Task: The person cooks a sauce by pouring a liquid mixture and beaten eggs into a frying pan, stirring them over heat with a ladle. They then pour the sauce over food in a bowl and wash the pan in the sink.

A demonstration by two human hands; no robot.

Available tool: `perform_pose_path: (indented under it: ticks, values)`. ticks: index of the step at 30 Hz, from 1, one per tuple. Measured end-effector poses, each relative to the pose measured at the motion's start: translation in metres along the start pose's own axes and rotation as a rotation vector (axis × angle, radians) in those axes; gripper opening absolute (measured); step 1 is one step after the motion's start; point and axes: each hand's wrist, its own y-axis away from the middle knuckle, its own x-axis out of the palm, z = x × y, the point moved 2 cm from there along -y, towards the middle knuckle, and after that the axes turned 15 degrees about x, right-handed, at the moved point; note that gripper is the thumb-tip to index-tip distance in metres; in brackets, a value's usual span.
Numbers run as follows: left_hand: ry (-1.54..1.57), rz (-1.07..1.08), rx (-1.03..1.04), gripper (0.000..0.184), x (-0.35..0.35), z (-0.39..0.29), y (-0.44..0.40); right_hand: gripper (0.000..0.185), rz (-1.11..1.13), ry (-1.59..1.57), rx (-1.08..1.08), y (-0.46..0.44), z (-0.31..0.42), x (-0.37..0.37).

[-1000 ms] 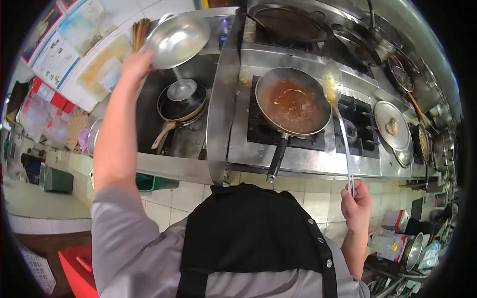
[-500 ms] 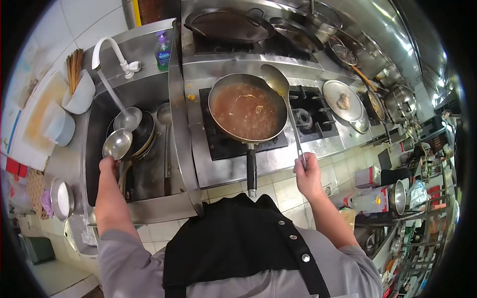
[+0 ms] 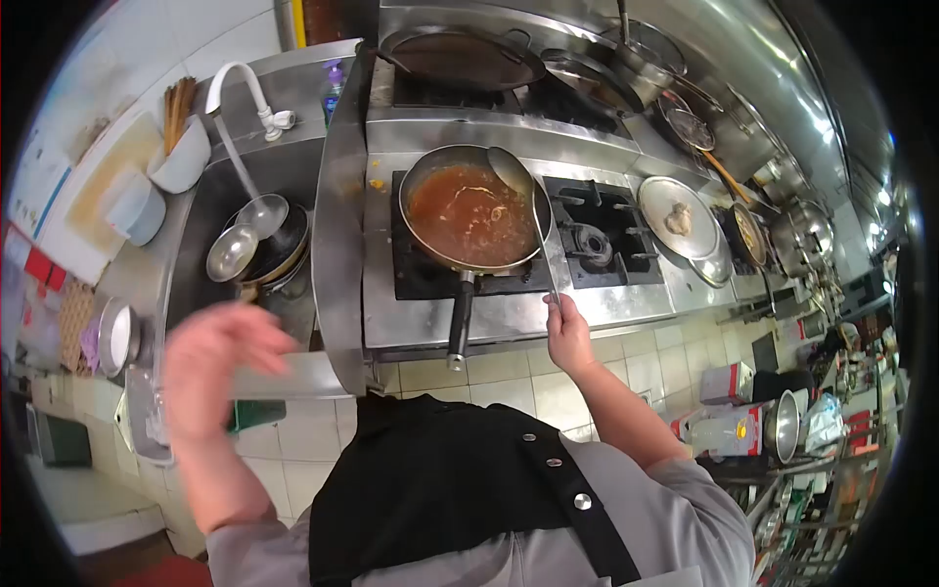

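My right hand (image 3: 567, 331) grips the end of a long-handled ladle (image 3: 537, 220). The ladle's bowl now lies over the right inner side of a frying pan (image 3: 403, 220), against the reddish-brown sauce (image 3: 460, 217). That pan sits on the left burner, its black handle pointing toward me. My left hand (image 3: 220, 357) is raised in front of the sink (image 3: 333, 225), blurred by motion, fingers stretched out and holding nothing. Beyond it in the sink, two metal ladles rest on stacked dark pans; the nearer ladle (image 3: 232, 252) is the closest utensil to that hand.
A white faucet (image 3: 240, 78) arches over the sink. Right of the pan is a bare burner (image 3: 592, 243), then a round metal lid (image 3: 675, 220) with a lump on it. Large pans (image 3: 460, 61) line the back. A white tub (image 3: 135, 205) stands left of the sink.
My left hand has let go of the ladle in the sink and drawn back toward me. My right hand has moved left, bringing the ladle's bowl from the pan's rim into the pan.
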Motion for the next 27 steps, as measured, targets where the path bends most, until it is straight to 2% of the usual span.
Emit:
perform_pose_path:
  ticks: [1,2,3,5,7,9,12,15,18,21,24,27]
  values:
    - [-0.005,0.064,-0.137,0.044,0.048,0.005,0.004,0.018,0.022,0.001,-0.012,-0.007,-0.003,-0.003]
    - [0.002,0.043,-0.332,0.049,0.093,0.022,0.005,0.018,0.023,-0.028,-0.115,-0.017,-0.014,-0.001]
    - [-0.061,0.048,-0.408,0.054,0.129,0.052,0.005,0.018,0.079,-0.078,-0.069,-0.022,-0.014,-0.005]
    - [-0.577,0.013,-0.317,0.056,0.176,0.116,-0.003,0.018,0.204,-0.161,0.022,-0.027,-0.008,-0.01]
    - [-0.754,-0.119,-0.391,0.053,0.187,0.195,-0.009,0.019,0.236,-0.174,-0.026,-0.04,-0.017,-0.009]
    - [-0.113,-0.243,-0.725,0.04,0.197,0.205,-0.03,0.02,0.283,-0.212,-0.037,-0.045,-0.018,-0.01]
    - [0.031,-0.297,-0.757,0.032,0.208,0.211,-0.028,0.024,0.34,-0.257,-0.003,-0.043,-0.01,-0.017]
    - [0.045,-0.335,-0.749,0.031,0.21,0.212,-0.024,0.02,0.373,-0.216,0.082,-0.035,0.003,-0.031]
    - [0.112,-0.319,-0.765,0.032,0.207,0.212,-0.023,0.021,0.309,-0.15,-0.018,-0.03,0.008,-0.039]
    - [0.158,-0.34,-0.771,0.035,0.205,0.202,-0.02,0.019,0.212,-0.258,-0.097,-0.021,0.021,-0.05]
    - [0.111,-0.313,-0.819,0.04,0.193,0.188,-0.001,0.015,0.324,-0.308,0.06,-0.012,0.039,-0.068]
    - [-0.138,-0.096,-0.71,0.039,0.166,0.205,0.038,0.012,0.124,-0.146,0.062,-0.037,0.009,-0.065]
